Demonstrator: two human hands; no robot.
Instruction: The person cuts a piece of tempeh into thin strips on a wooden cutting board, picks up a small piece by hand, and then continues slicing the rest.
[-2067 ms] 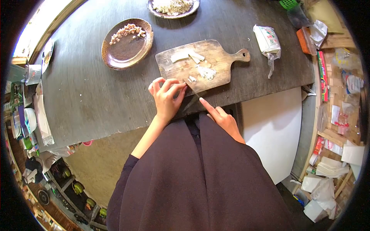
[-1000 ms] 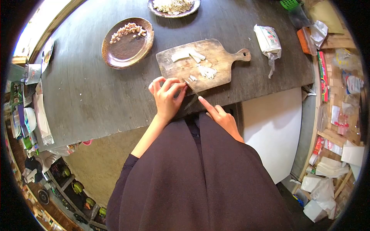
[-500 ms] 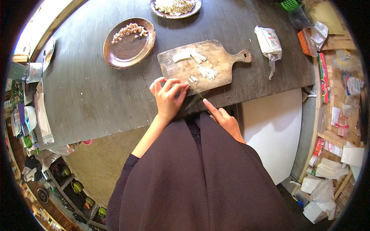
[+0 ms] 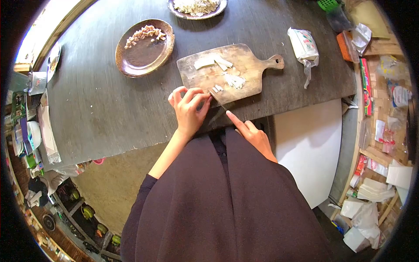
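My right hand (image 4: 254, 136) grips a knife (image 4: 219, 101), index finger stretched along its back; the handle is hidden in my palm. The blade tip rests at the near left edge of a wooden cutting board (image 4: 192, 76). Beside the tip, my left hand (image 4: 190, 109) is closed in a pinch at the board's edge; what its fingers hold is mostly hidden. On the board lie small white cut pieces (image 4: 217, 88), a heap of thin white strips (image 4: 234, 81) and larger white slabs (image 4: 205, 63).
Beyond the board's left side stands a brown plate (image 4: 142, 59) with diced pinkish pieces (image 4: 146, 36). A second plate (image 4: 198, 17) at the back holds pale shreds. Right of the board handle lies a white plastic packet (image 4: 303, 46). The dark table's (image 4: 104, 118) front edge runs close to my body.
The knife tip has shifted slightly left and its blade shows more plainly beside my left fingertips. My right hand has moved a little left with it. The view has shifted slightly.
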